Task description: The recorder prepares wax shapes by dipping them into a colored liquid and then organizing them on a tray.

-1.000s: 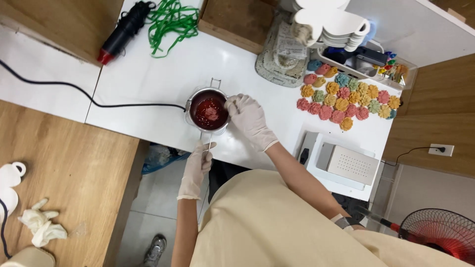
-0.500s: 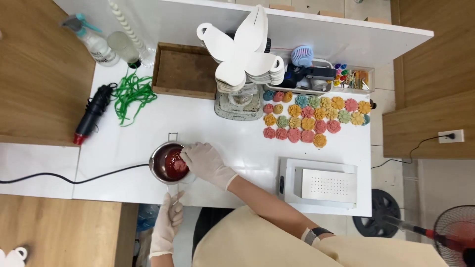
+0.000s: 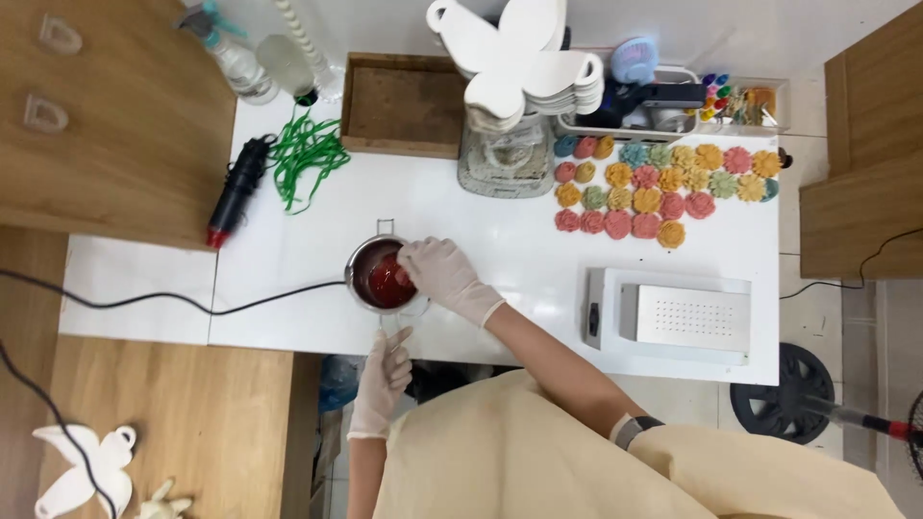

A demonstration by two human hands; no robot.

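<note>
A small round metal pot of red liquid stands near the front edge of the white worktop, and everything else is placed from that pot. The right hand, in a white glove, lies over the pot's right rim, fingers curled down toward the red liquid; whether its grip pinches anything there cannot be told. The left hand, also gloved, sits just in front of the pot at the worktop's edge, its grip pressed together on the pot's thin metal handle. A black cable runs off left of the pot. Behind and left lie a black-and-red heat tool and tangled green cords. Far right and behind sit rows of coloured flower-shaped pieces; right of the pot is a flat white-and-metal appliance.
</note>
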